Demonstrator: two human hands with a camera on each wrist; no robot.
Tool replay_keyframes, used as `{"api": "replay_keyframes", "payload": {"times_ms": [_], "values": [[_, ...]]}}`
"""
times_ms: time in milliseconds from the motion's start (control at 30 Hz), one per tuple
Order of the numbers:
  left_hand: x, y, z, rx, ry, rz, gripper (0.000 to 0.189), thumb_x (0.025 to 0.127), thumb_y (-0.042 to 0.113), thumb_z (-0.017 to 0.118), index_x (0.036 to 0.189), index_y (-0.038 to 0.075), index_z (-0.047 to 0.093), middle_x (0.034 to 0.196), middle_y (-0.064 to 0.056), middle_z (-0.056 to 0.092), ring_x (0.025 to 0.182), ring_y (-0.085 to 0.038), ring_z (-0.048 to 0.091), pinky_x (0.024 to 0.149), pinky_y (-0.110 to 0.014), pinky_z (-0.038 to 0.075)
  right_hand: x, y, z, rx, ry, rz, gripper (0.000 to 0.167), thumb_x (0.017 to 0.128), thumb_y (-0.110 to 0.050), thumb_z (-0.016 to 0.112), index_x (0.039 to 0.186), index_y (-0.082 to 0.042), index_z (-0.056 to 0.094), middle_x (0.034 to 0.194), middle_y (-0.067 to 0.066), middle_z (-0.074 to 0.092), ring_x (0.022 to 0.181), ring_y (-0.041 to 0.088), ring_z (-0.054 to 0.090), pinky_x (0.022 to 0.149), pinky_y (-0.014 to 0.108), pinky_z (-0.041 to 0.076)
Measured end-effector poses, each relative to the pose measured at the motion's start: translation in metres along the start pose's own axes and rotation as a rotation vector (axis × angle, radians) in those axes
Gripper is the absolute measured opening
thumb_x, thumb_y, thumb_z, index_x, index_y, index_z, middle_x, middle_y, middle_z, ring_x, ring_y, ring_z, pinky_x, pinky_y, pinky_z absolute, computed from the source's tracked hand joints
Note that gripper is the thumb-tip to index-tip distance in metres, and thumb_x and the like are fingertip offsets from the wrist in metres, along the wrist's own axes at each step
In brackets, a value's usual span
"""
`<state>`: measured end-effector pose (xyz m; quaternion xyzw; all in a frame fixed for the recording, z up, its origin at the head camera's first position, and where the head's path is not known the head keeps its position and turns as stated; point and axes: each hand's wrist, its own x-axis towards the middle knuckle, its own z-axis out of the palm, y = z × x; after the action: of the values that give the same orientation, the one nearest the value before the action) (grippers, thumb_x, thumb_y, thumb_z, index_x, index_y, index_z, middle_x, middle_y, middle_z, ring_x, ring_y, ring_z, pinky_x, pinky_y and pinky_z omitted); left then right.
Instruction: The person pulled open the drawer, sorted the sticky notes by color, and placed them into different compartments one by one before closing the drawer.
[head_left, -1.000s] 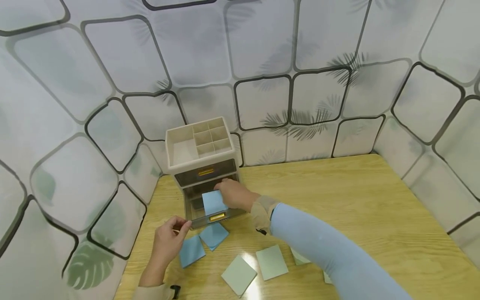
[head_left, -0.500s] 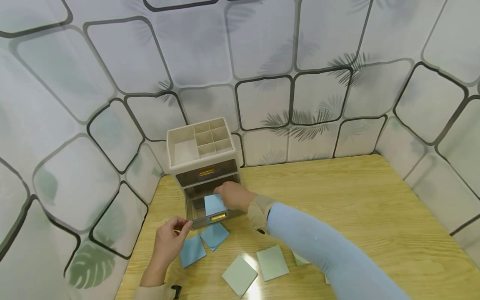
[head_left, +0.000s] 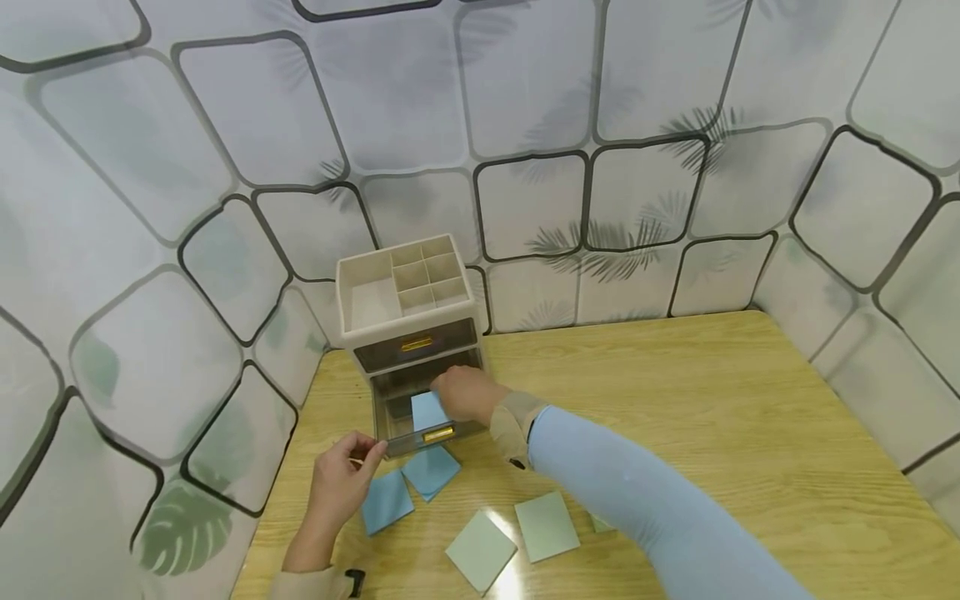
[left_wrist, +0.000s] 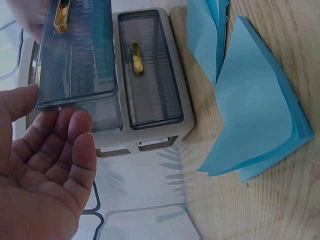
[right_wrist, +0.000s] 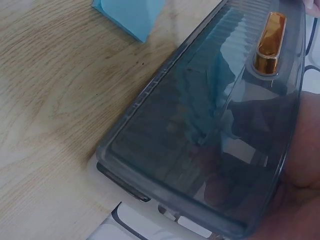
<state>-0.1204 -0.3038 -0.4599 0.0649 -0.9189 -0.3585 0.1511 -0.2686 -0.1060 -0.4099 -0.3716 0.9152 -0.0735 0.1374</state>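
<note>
A smoky see-through drawer (head_left: 408,444) is pulled out of a white desktop organizer (head_left: 367,304). My left hand (head_left: 336,487) pinches its front left corner, thumb on one side and fingers under the edge in the left wrist view. Inside the drawer, my right hand (head_left: 467,394) holds blue square sticky notes (head_left: 427,411) by their right side. Its fingertips are hidden there, and the right wrist view shows the hand (right_wrist: 306,165) behind the drawer's clear front (right_wrist: 160,145). Two more blue stacks, a left one (head_left: 387,502) and a right one (head_left: 432,472), lie on the table before the drawer.
Pale green square pads (head_left: 482,552) lie on the table (head_left: 675,400) nearer the front, one partly covered by the right sleeve (head_left: 637,492). Another drawer (left_wrist: 152,95) with a gold handle is closed below the open one. Patterned walls stand behind and at both sides.
My right hand has sunk lower into the drawer with the blue sticky notes, so less of them shows above the front. My left hand stays at the corner.
</note>
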Motion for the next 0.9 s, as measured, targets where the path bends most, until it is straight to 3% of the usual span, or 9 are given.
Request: {"api": "replay_keyframes", "payload": {"times_ms": [333,533,900], "values": [[-0.0006,0.001,-0.0003,0.0,0.0,0.002,0.014,0.101,0.016,0.075,0.091,0.007,0.072,0.084,-0.005,0.077,0.081,-0.017,0.071,0.067,-0.023,0.056,0.0011,-0.0015,0.0023,-0.034,-0.017,0.01,0.036,0.114,-0.03,0.051,0.143,-0.016,0.067,0.142,0.004,0.07,0.128,0.025,0.068,0.107,0.039,0.057],[-0.0012,0.0016,-0.0013,-0.002,-0.008,-0.015,0.014,0.102,0.017,0.075,0.092,0.007,0.073,0.085,-0.005,0.077,0.082,-0.017,0.071,0.068,-0.023,0.056,0.0004,-0.0023,0.0019,-0.02,-0.009,0.036,0.037,0.115,-0.032,0.049,0.137,-0.011,0.07,0.138,0.008,0.071,0.125,0.027,0.069,0.107,0.04,0.057],[-0.0011,0.0017,-0.001,-0.002,-0.004,-0.004,0.014,0.101,0.016,0.075,0.092,0.007,0.072,0.085,-0.006,0.077,0.082,-0.018,0.071,0.068,-0.023,0.056,-0.0029,-0.0011,0.0019,0.021,0.031,0.038,0.042,0.115,-0.03,0.047,0.141,-0.001,0.063,0.139,0.016,0.067,0.129,0.031,0.065,0.111,0.041,0.054]]}}
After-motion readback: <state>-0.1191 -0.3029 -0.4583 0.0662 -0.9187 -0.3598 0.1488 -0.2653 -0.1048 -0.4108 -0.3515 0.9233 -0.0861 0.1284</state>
